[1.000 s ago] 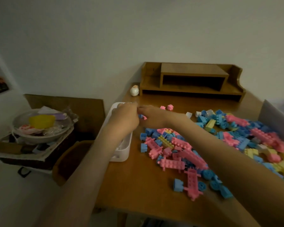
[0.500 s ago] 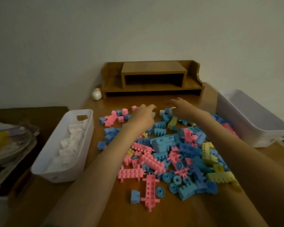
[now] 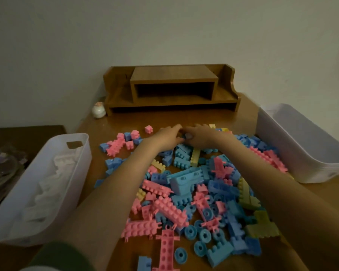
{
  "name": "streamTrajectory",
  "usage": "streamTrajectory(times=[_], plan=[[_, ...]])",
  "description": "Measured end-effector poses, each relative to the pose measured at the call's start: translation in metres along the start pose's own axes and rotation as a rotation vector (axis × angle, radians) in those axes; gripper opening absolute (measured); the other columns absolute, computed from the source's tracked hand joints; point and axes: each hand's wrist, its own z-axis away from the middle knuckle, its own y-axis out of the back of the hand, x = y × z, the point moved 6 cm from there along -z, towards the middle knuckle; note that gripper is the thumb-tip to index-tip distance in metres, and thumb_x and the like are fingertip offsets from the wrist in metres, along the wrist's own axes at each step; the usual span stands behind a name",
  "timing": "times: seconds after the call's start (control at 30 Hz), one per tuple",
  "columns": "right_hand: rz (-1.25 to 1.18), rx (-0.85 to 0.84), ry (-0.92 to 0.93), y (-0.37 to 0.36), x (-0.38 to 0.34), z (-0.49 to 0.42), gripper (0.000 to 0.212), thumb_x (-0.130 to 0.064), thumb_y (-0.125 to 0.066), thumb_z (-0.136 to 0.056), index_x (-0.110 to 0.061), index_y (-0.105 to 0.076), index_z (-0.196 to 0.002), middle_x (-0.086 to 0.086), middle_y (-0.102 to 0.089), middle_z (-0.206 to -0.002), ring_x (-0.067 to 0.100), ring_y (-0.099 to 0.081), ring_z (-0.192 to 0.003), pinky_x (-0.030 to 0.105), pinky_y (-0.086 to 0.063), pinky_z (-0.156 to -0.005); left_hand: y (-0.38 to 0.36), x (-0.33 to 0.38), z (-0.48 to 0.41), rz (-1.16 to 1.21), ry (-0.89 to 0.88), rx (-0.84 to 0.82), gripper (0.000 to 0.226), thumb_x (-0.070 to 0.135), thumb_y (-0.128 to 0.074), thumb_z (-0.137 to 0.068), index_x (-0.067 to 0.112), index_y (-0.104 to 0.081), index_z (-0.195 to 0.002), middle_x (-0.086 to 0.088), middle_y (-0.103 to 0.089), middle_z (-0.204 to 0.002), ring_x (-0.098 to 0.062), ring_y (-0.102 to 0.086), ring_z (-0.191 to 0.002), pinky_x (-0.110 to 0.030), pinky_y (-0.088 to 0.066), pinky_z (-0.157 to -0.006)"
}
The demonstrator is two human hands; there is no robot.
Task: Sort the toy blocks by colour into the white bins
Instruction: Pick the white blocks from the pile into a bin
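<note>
A heap of pink, blue and yellow toy blocks (image 3: 194, 184) covers the middle of the wooden table (image 3: 114, 122). On the left stands a white bin (image 3: 47, 145) with white blocks in it. The white bin on the right (image 3: 301, 153) shows no blocks inside. My left hand (image 3: 167, 136) and my right hand (image 3: 201, 134) meet at the far edge of the heap. Their fingers curl together around a small white-and-blue block piece (image 3: 187, 136), mostly hidden by the fingers.
A wooden desk organiser (image 3: 172, 89) stands against the wall at the back, with a small round figurine (image 3: 99, 110) to its left. A dark side table holding plastic-wrapped things (image 3: 2, 163) sits beyond the left bin. Loose pink blocks (image 3: 148, 129) lie near the hands.
One second ago both hands were over the left bin. They have since crossed to the far side of the heap and closed together on a small piece, and the view has swung right.
</note>
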Motion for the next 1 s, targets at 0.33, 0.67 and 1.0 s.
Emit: streamTrajectory(times=[0.33, 0.67, 1.0], plan=[[-0.173, 0.023, 0.021, 0.01, -0.011, 0.05, 0.041, -0.034, -0.045, -0.097, -0.019, -0.047, -0.135, 0.007, -0.05, -0.136, 0.026, -0.046, -0.123, 0.032, -0.038, -0.096, 0.016, -0.01, 0.051, 0.173, -0.085, 0.154, 0.011, 0.02, -0.051, -0.096, 0.02, -0.061, -0.091, 0.002, -0.056, -0.092, -0.018, -0.055, -0.085, -0.027, -0.039, -0.064], [-0.373, 0.327, -0.055, 0.03, -0.02, 0.094, 0.033, -0.029, -0.046, -0.097, -0.015, -0.047, -0.127, 0.012, -0.056, -0.123, 0.024, -0.053, -0.1, 0.029, -0.039, -0.074, 0.041, 0.004, 0.102, 0.363, -0.072, 0.465, 0.015, 0.02, -0.047, -0.098, 0.023, -0.054, -0.085, 0.001, -0.053, -0.094, -0.017, -0.051, -0.088, -0.026, -0.036, -0.067], [-0.491, 0.398, 0.228, 0.039, -0.116, 0.116, 0.021, -0.027, -0.049, -0.096, -0.011, -0.049, -0.109, 0.007, -0.06, -0.103, 0.02, -0.057, -0.089, 0.031, -0.046, -0.073, 0.057, -0.022, 0.177, 0.668, -0.105, 0.379, 0.016, 0.02, -0.05, -0.097, 0.021, -0.059, -0.085, 0.002, -0.056, -0.077, -0.012, -0.046, -0.065, -0.025, -0.035, -0.058]])
